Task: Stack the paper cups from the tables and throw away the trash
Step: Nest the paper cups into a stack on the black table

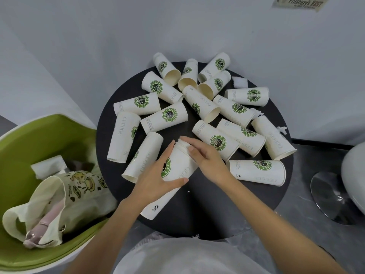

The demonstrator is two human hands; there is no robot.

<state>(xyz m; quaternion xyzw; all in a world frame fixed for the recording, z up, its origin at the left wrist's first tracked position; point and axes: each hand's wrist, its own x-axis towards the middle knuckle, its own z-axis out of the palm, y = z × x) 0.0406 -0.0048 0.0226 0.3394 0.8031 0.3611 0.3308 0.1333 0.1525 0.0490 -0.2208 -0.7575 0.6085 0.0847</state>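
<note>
Both hands hold one paper cup (178, 161) lying on its side near the front of the round black table (207, 206) — the left hand (156, 180) wraps its body, thumb underneath, the right hand (205, 157) curls fingers over its closed end. Other cups (169, 115) lie scattered on their sides, crumpled tissue (240, 82) at the far right edge

The paper cups (169, 115) read "ENJOY LIFE COFFEE"; the wall sign (300, 3) reads "Pillsbury's BEST".
</note>
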